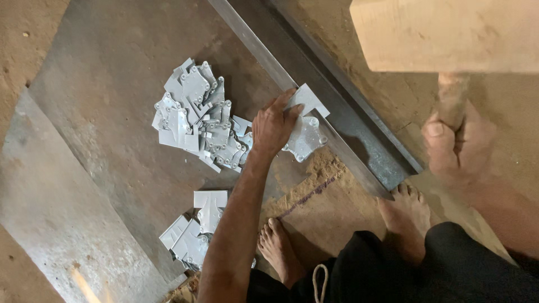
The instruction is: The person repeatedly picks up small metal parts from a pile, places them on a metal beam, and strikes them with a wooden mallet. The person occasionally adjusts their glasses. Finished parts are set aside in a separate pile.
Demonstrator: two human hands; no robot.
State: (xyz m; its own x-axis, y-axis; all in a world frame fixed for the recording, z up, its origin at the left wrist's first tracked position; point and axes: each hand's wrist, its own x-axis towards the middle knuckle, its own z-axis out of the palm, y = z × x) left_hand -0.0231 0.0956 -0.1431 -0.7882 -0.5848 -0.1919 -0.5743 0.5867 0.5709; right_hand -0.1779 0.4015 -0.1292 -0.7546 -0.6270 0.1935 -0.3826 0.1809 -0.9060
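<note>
My left hand (273,124) presses a flat grey metal bracket (306,120) against the edge of a long steel angle bar (337,112) lying on the floor. My right hand (457,140) is raised close to the camera, closed around the handle of a big wooden mallet (449,36), whose pale head fills the top right. A heap of similar grey metal brackets (193,115) lies just left of my left hand. A smaller stack of brackets (193,233) sits nearer to me, beside my forearm.
A large grey sheet-metal plate (101,84) covers the dirt floor under the brackets. My bare feet (407,210) stand at the near end of the bar, with black trousers (449,269) at the bottom right. Sandy earth surrounds the plate.
</note>
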